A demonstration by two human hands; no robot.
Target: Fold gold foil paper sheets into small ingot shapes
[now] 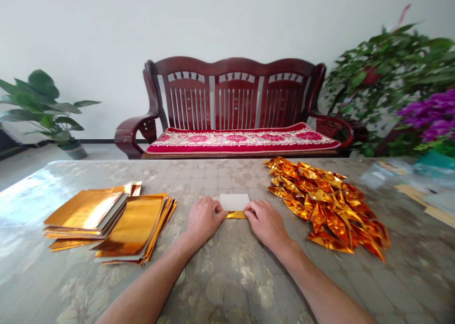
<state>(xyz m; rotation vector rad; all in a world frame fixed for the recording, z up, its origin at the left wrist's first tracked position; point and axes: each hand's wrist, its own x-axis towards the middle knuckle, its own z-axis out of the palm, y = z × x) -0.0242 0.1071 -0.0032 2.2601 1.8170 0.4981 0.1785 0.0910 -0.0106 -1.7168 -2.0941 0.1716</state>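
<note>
While a patterned worktop [227,276] lies near and a wooden settee [234,68] far, folded gold pieces [322,202] are heaped right, gold sheets [132,220] stacked left; between them, the left hand [207,216] and right hand [266,220], each grip narrow, pinch the gold near edge of a white sheet [234,201]

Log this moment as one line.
left hand: holds sheet, near left corner; right hand: holds near right corner; sheet: gold near edge, rest pale; table left: gold paper stacks; table right: folded gold pieces

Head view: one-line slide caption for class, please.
Left hand and right hand pinch a sheet lying between gold paper stacks and shiny folded pieces.
</note>
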